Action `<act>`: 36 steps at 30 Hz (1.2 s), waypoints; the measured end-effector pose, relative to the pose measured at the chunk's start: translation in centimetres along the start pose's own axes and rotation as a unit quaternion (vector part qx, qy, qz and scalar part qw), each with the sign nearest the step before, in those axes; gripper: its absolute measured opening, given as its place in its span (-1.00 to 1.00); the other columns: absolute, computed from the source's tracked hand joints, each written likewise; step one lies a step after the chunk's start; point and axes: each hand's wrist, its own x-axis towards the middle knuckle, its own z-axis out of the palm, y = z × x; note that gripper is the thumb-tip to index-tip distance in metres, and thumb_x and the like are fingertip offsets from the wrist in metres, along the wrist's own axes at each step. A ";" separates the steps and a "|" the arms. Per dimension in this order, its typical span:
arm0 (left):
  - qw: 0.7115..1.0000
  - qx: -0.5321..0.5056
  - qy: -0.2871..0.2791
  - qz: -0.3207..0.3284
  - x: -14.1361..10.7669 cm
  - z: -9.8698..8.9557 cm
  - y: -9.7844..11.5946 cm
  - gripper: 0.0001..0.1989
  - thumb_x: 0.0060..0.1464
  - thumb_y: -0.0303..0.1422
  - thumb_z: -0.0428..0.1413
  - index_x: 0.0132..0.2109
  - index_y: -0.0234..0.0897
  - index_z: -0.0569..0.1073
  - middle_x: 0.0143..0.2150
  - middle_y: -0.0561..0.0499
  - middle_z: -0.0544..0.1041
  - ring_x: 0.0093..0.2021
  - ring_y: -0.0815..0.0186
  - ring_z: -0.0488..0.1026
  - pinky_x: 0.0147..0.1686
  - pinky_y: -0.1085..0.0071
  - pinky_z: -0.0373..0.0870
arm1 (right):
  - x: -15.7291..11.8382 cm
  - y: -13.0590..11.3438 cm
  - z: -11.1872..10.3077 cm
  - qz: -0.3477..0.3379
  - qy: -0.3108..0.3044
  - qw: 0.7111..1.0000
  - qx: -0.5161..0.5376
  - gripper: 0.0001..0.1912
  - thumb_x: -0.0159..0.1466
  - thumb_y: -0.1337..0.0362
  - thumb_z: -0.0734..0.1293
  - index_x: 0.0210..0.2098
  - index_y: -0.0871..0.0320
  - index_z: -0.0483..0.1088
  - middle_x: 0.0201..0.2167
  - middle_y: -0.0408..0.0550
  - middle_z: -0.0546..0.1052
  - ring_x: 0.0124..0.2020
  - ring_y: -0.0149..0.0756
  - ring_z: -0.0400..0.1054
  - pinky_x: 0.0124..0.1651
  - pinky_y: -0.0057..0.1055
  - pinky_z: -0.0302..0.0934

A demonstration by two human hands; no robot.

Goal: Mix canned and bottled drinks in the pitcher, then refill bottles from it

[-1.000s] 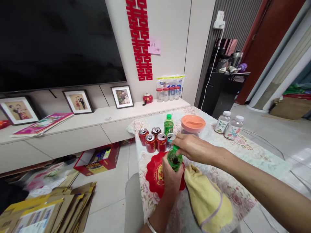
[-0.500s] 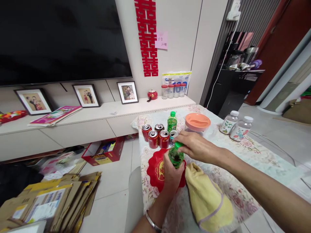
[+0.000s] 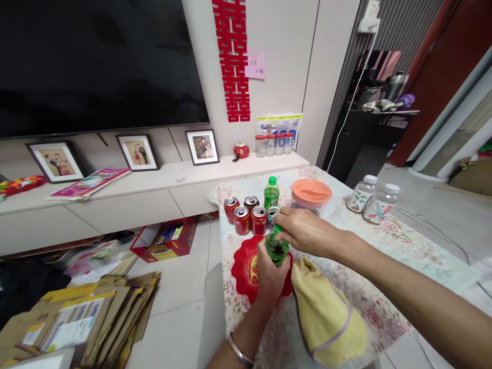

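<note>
A green bottle with dark liquid is held over the red scalloped plate. My left hand wraps round its body, and a silver bangle circles that wrist. At its green cap, the fingers of my right hand are closed. Just behind stand several opened drink cans, and a second green bottle is upright behind them. A yellow cloth lies right of the plate, below my right forearm.
An orange-lidded bowl and two clear jars stand on the flowered tablecloth. Behind is a white cabinet with framed photos. Flattened cardboard and a red box are on the floor at left.
Both hands and the bottle between them have shifted very slightly left. The grip on body and cap looks the same.
</note>
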 end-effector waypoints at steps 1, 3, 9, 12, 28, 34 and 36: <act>1.000 0.000 0.002 -0.001 0.0 0.0 0.0 -0.45 -0.10 -0.40 0.30 0.07 -0.20 0.37 -0.04 -0.14 0.60 -0.04 0.01 0.59 -0.02 0.08 0.53 | 0.0 0.2 -0.1 -0.016 -0.006 1.000 0.007 -0.90 0.39 0.34 0.35 -0.13 0.23 0.48 -0.11 0.10 0.54 -0.18 -0.18 0.46 -0.26 -0.35 0.08; 1.000 0.001 0.005 -0.002 0.0 0.0 0.1 -0.45 -0.12 -0.41 0.31 0.07 -0.19 0.37 -0.04 -0.14 0.60 -0.02 0.00 0.59 -0.01 0.08 0.53 | 0.1 0.7 -0.4 -0.042 -0.018 0.999 0.017 -0.85 0.34 0.44 0.37 -0.10 0.19 0.48 -0.08 0.05 0.54 -0.10 -0.21 0.45 -0.21 -0.39 0.11; 1.000 0.001 0.003 -0.006 0.0 -0.1 0.2 -0.47 -0.10 -0.39 0.29 0.06 -0.21 0.38 -0.06 -0.14 0.60 -0.04 0.00 0.60 -0.04 0.08 0.54 | 0.7 0.5 -0.6 -0.028 -0.019 0.999 -0.003 -0.87 0.39 0.29 0.36 -0.18 0.24 0.50 -0.17 0.11 0.55 -0.22 -0.16 0.46 -0.30 -0.33 0.05; 1.000 -0.001 0.003 -0.003 0.0 -0.1 0.2 -0.45 -0.12 -0.38 0.29 0.07 -0.21 0.38 -0.06 -0.14 0.61 -0.03 0.00 0.60 -0.05 0.09 0.55 | 0.8 -0.1 -0.2 0.010 -0.009 1.000 -0.019 -0.73 0.44 0.16 0.32 -0.21 0.27 0.50 -0.24 0.15 0.56 -0.29 -0.11 0.47 -0.36 -0.30 -0.03; 1.000 -0.001 -0.006 -0.017 0.0 -0.2 0.5 -0.46 -0.11 -0.38 0.28 0.07 -0.18 0.38 -0.04 -0.12 0.61 -0.02 0.03 0.60 -0.04 0.13 0.54 | -0.1 1.2 0.7 -0.016 -0.001 1.000 0.015 -0.76 0.47 0.16 0.29 -0.17 0.21 0.47 -0.21 0.07 0.54 -0.24 -0.16 0.44 -0.26 -0.32 0.10; 1.000 -0.006 -0.008 -0.010 0.1 -0.2 0.5 -0.46 -0.11 -0.39 0.27 0.08 -0.20 0.37 -0.02 -0.14 0.61 0.00 0.02 0.60 -0.02 0.11 0.53 | -0.3 2.0 0.1 -0.002 0.012 0.998 0.058 -0.54 0.43 -0.03 0.31 0.05 0.25 0.47 -0.09 0.16 0.53 -0.16 -0.06 0.47 -0.20 -0.28 0.22; 1.000 -0.005 -0.006 -0.008 0.1 -0.2 0.6 -0.45 -0.11 -0.40 0.26 0.08 -0.20 0.37 -0.01 -0.15 0.61 0.01 0.00 0.59 0.00 0.09 0.52 | -0.6 2.8 -0.1 -0.044 0.023 0.993 0.107 -0.51 0.43 0.08 0.33 0.25 0.22 0.37 0.01 0.17 0.50 -0.05 -0.07 0.46 -0.08 -0.24 0.29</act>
